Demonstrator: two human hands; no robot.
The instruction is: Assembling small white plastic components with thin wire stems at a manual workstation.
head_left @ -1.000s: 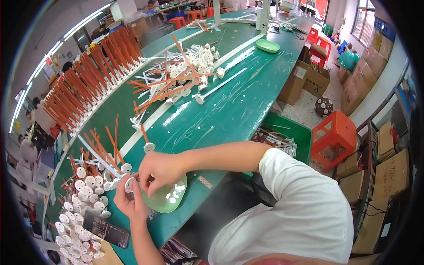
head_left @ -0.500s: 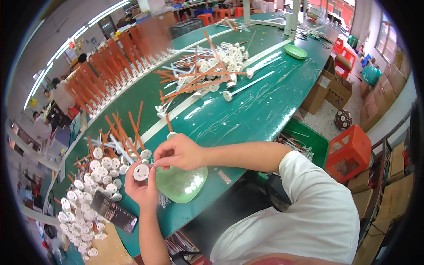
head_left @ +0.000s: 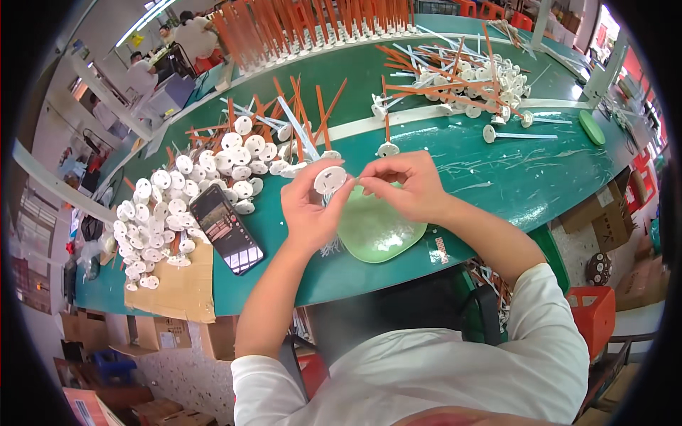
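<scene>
In my left hand [head_left: 310,211] is a white round disc [head_left: 329,181] with small slots, gripped between thumb and fingers with its flat face up. My right hand [head_left: 413,186] is pinched beside the disc's edge, its fingertips close to my left thumb. Whatever lies in that pinch is too small to make out. Below both hands a pale green plate [head_left: 380,238] rests on the green table, partly covered by them. Thin white strands [head_left: 331,246] lie at the plate's left edge. Just beyond my hands stands another white disc [head_left: 388,149] with an orange strip rising from it.
White discs [head_left: 183,165] with orange and white strips are heaped at the left, beside a phone [head_left: 226,228] and a cardboard sheet [head_left: 186,290]. A second heap [head_left: 462,82] lies far right, near another green dish [head_left: 591,128]. Orange strips [head_left: 312,21] stand in rows at the back.
The whole view has swung, so the table and both hands sit farther right and higher in the picture. The disc stays in my left hand; my right hand is still pinched beside it.
</scene>
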